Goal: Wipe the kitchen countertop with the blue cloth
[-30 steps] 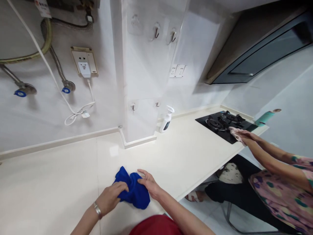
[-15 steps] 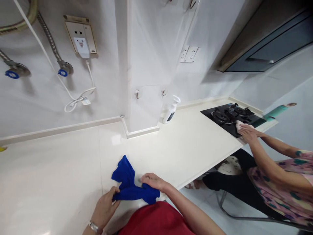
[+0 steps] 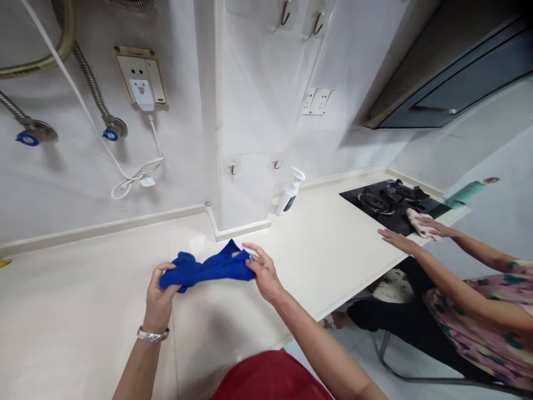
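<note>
A bright blue cloth (image 3: 210, 268) is stretched between both my hands, lifted a little above the white countertop (image 3: 95, 289). My left hand (image 3: 159, 294), with a silver bracelet at the wrist, is closed on the cloth's left end. My right hand (image 3: 262, 269) pinches the right end, fingers partly spread. The cloth hangs bunched and rumpled between them.
A white spray bottle (image 3: 289, 193) stands by the wall pillar. At the right a seated person (image 3: 474, 311) rests a hand on the counter and wipes the black gas hob (image 3: 389, 203) with a pink cloth (image 3: 420, 222). A teal bottle (image 3: 468, 193) lies beyond. Sockets, hoses and a cable hang on the wall.
Both my hands lifted the blue cloth off the counter and pulled it out sideways between them. The seated person's hands moved apart on the hob.
</note>
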{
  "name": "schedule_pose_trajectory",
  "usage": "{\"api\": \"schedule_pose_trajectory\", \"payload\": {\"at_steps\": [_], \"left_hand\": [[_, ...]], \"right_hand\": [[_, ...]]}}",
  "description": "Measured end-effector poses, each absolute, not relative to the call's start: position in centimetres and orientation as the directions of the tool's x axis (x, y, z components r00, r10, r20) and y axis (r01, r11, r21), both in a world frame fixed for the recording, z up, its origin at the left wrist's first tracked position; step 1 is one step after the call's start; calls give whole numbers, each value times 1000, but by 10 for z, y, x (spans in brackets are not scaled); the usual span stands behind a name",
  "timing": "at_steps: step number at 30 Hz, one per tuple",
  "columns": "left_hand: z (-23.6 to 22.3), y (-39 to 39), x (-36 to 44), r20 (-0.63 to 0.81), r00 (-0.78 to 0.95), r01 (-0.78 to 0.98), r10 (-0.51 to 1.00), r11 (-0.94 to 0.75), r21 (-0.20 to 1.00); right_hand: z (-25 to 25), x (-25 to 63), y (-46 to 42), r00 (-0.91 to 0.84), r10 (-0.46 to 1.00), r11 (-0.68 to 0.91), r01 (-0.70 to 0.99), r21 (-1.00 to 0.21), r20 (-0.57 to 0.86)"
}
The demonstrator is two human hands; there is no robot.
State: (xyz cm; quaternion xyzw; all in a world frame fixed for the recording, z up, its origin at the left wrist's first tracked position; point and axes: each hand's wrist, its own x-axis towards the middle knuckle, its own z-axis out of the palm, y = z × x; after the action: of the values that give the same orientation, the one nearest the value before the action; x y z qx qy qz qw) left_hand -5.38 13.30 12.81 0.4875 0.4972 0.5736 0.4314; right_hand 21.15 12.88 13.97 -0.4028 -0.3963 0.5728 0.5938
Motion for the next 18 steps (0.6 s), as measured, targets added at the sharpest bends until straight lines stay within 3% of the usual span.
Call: {"api": "schedule_pose_trajectory", "payload": {"at_steps": [5,8,14,18], "left_hand": [[70,99,-54,-343,106,80,933,336,938],[40,76,-54,-452,71,96,889,445,890],[43,68,-51,-435,-39,-142,899,426,893],[54,62,-50,-490,-300,-435,818,340,834]], "right_hand": [[69,219,106,77,916,-394,-25,-919,-395],[46,222,100,62,863,-505,123,-854,-502],[52,225,107,-17,894,-412,366,-835,-448],[56,227,100,-261,896,-21,782,-623,-358]]}}
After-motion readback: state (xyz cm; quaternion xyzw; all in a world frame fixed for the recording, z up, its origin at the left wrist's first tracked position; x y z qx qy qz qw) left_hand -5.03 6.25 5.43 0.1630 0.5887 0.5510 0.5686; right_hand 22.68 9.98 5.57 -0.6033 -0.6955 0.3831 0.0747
